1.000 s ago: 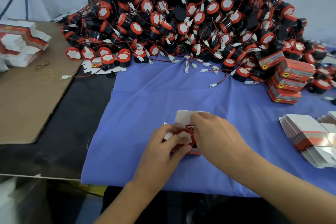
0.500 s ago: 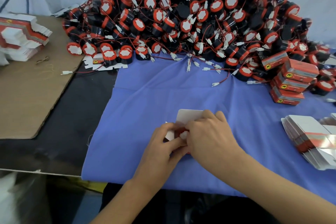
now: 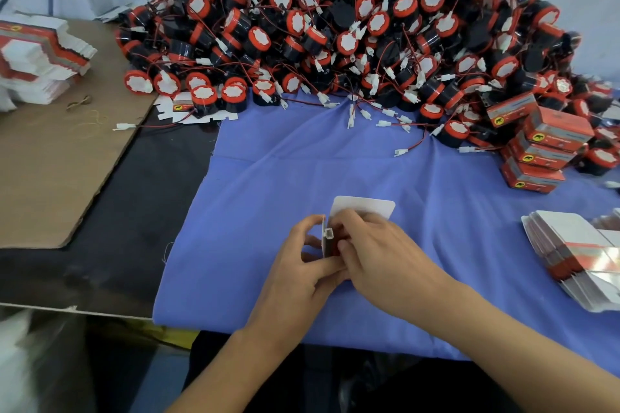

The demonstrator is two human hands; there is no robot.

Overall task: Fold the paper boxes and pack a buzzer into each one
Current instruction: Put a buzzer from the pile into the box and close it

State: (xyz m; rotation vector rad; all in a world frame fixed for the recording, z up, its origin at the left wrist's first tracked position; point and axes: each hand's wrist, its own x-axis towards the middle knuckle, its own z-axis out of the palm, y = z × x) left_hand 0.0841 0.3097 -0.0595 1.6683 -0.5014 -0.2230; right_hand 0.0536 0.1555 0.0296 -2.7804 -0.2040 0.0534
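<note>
A small paper box [image 3: 364,206] with its white lid flap standing open sits on the blue cloth [image 3: 335,164] in front of me. My left hand [image 3: 302,265] grips its left side, a side flap upright between the fingers. My right hand [image 3: 379,251] covers the box's opening, fingers pressed in where a white connector [image 3: 328,233] and a bit of red show. The buzzer inside is mostly hidden. A big heap of black-and-red buzzers [image 3: 352,27] with red wires fills the back of the table.
Folded red boxes [image 3: 543,147] are stacked at the right by the heap. Flat box blanks lie in a fan at the right edge [image 3: 577,251] and in a pile at the far left [image 3: 40,54] on brown cardboard [image 3: 57,161]. One blank lies under buzzers [image 3: 188,111].
The buzzer's red-and-white face, visible a second ago, is now covered by my right hand. The left side flap has come upright, and the connector now shows at the opening.
</note>
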